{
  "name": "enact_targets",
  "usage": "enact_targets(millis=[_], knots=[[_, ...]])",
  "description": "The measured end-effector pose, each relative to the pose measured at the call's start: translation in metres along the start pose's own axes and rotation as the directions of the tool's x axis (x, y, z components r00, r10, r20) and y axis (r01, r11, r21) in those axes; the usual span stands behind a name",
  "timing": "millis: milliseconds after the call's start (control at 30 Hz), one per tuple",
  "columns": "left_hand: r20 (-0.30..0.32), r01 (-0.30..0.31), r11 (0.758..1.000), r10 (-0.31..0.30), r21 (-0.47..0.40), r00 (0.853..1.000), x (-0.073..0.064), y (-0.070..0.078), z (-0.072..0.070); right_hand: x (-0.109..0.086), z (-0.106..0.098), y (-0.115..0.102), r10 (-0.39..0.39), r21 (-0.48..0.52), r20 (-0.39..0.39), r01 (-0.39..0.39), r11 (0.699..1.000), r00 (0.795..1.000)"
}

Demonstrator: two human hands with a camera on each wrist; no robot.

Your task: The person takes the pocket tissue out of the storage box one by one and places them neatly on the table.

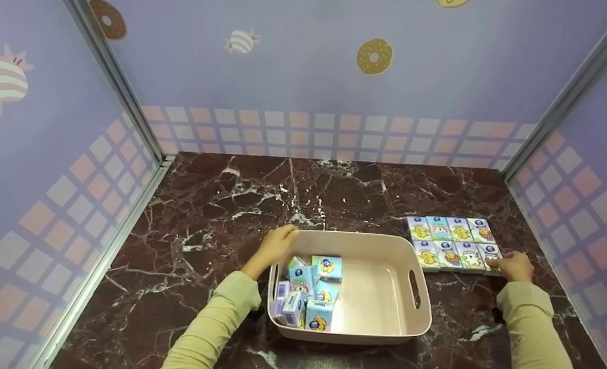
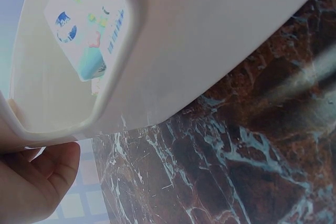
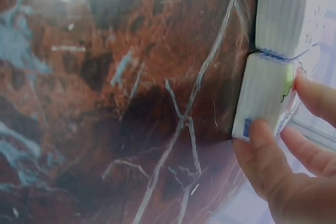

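Note:
My left hand (image 1: 276,246) grips the far left corner of a beige plastic bin (image 1: 370,292), its fingers curled at the rim. Inside the bin, small cartoon-printed tissue packs (image 1: 303,279) lie jumbled at the left end. To the right of the bin, more packs (image 1: 440,241) lie in two tidy rows on the marble surface. My right hand (image 1: 516,266) pinches the near right pack (image 1: 490,252) of that block. In the right wrist view, fingertips and thumb hold the end pack (image 3: 265,90), which sits against its neighbour (image 3: 283,14).
Dark red marble (image 1: 221,210) with white veins lies under everything. Purple panels (image 1: 303,72) printed with sweets and checks stand at the back, left and right. The right panel (image 1: 585,205) rises close beside my right hand. An oval handle hole (image 1: 414,289) opens in the bin's right wall.

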State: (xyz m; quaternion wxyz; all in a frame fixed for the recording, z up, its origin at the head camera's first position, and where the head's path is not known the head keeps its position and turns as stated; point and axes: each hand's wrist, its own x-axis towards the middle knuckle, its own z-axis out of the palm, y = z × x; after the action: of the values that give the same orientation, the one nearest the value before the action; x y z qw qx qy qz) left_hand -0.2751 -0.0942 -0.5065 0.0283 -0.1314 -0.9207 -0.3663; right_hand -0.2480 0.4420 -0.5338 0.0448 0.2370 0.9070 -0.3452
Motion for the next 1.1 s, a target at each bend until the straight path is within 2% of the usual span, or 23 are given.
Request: enact_targets(millis=[267, 433, 533, 667, 767, 933, 1100], knots=[[-0.009, -0.012, 1.0, 0.012, -0.01, 1.0, 0.001, -0.001, 0.001, 0.0, 0.001, -0.002, 0.0, 0.013, -0.034, 0.001, 1.0, 0.999], [-0.018, -0.024, 1.0, 0.024, -0.013, 1.0, 0.001, -0.001, 0.002, -0.003, -0.004, -0.007, 0.032, 0.018, -0.046, -0.031, 0.999, 0.998], [-0.021, -0.031, 0.999, 0.031, -0.009, 0.999, 0.001, -0.002, 0.002, -0.002, -0.007, -0.017, 0.02, 0.006, -0.1, -0.02, 1.0, 0.995], [-0.019, -0.026, 1.0, 0.026, -0.009, 0.999, 0.001, -0.002, 0.002, 0.001, -0.012, -0.042, -0.021, 0.042, -0.184, 0.03, 0.999, 0.983], [-0.023, -0.029, 1.0, 0.029, -0.007, 0.999, 0.0, -0.002, 0.002, 0.0, -0.014, -0.066, -0.047, 0.089, -0.208, 0.067, 0.994, 0.977], [-0.032, -0.031, 1.0, 0.031, -0.005, 0.999, 0.0, -0.002, 0.002, -0.012, -0.014, -0.105, -0.14, 0.157, -0.18, 0.169, 0.973, 0.974], [-0.022, -0.026, 1.0, 0.026, -0.004, 0.999, 0.0, -0.003, 0.002, -0.031, -0.008, -0.139, -0.276, 0.229, -0.114, 0.296, 0.927, 0.954]])
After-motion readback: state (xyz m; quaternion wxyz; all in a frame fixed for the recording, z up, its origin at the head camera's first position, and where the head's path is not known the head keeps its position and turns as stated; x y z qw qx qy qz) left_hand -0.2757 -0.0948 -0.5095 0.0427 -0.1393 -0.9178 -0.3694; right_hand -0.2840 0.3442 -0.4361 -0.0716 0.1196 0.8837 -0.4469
